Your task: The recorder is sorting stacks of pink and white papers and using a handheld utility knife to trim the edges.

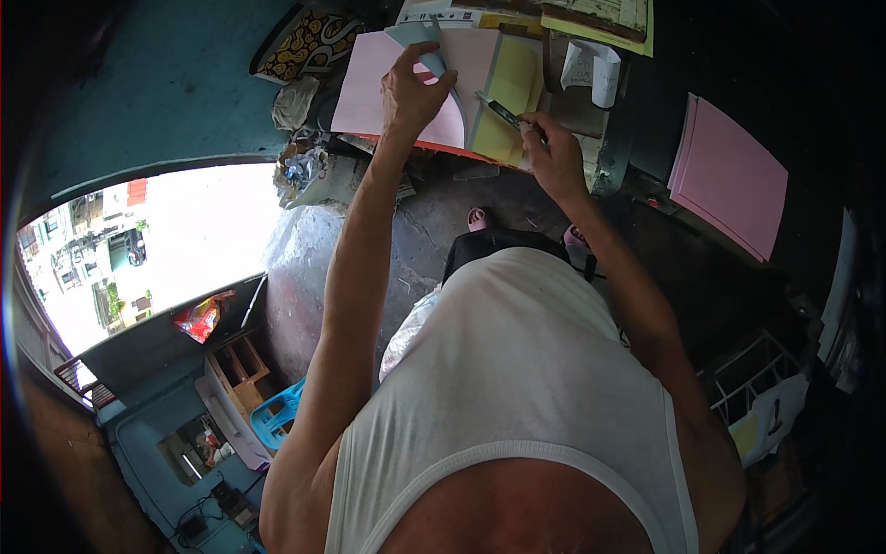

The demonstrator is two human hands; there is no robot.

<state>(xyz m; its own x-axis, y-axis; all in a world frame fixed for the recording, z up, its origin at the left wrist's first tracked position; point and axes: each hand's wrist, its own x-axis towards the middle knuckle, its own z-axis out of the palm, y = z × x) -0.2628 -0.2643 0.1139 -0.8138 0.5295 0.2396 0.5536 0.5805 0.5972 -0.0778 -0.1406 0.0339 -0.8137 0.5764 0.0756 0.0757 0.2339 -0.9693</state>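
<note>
Right grip [556,157] holds slim-bladed knife [502,113].

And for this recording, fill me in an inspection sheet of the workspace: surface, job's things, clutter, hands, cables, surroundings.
Surface: worktop, mostly covered by paper.
Job's things: pink paper, yellow paper, a curled blue sheet, and a slim tool, seemingly a knife.
Clutter: curled white paper strip, right of the yellow paper; plastic bags, lower left of the worktop.
Left hand: at the blue sheet; firmness of hold unclear.
Right hand: grips the knife, tip toward the left hand.
Cables: dark cord, lower left.
Surroundings: bright opening and red bag, left; pink stack, right.
</note>
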